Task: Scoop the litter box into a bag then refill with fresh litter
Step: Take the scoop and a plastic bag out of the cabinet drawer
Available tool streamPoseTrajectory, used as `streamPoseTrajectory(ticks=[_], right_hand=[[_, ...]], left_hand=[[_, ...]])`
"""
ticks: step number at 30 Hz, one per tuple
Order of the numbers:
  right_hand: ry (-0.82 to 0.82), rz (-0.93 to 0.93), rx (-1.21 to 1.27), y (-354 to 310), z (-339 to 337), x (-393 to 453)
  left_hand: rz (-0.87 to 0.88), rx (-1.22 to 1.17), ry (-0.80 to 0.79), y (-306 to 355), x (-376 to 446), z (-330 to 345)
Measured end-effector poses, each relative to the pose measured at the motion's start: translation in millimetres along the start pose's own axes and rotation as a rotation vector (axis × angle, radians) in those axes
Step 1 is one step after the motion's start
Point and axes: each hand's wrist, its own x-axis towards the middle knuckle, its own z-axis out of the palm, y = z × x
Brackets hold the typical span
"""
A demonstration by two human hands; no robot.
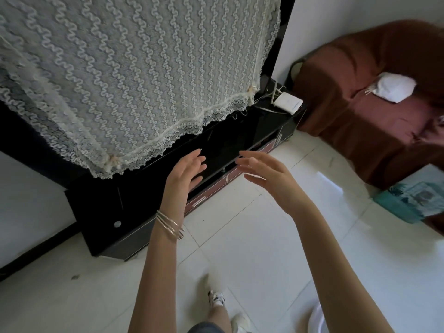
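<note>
Fingers (195, 162) of the left hand (185, 175) and of the right hand (266, 177) are straight and relaxed, palms facing each other, grasping nothing, raised in front of the black TV cabinet (134, 207). No litter box, bag or litter shows in this view. Pale glossy floor tiles (252, 236) fill the lower half of the room. A big black screen stands on the cabinet, draped with a white lace cover (134, 75). To the right, against the white wall, is a brown-covered sofa (360, 111) with a white bundle (395, 87) lying on it. A white router (288, 102) sits on the cabinet's far end. Thin metal bangles (169, 224) circle the left wrist.
</note>
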Motion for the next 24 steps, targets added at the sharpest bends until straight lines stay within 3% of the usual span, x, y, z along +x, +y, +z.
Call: streamPoseTrajectory(ticks=[9,15,24], right_hand=[[-0.089,0.011,-0.028,-9,7,70],[-0.129,0.030,-0.001,1,-2,106],[-0.332,0.143,0.013,41,-27,164]], left_hand=[[0.007,0.000,0.019,5,56,-17],[-0.028,-0.025,0.121,-10,76,-19],[-0.113,-0.077,0.337,-59,95,2]])
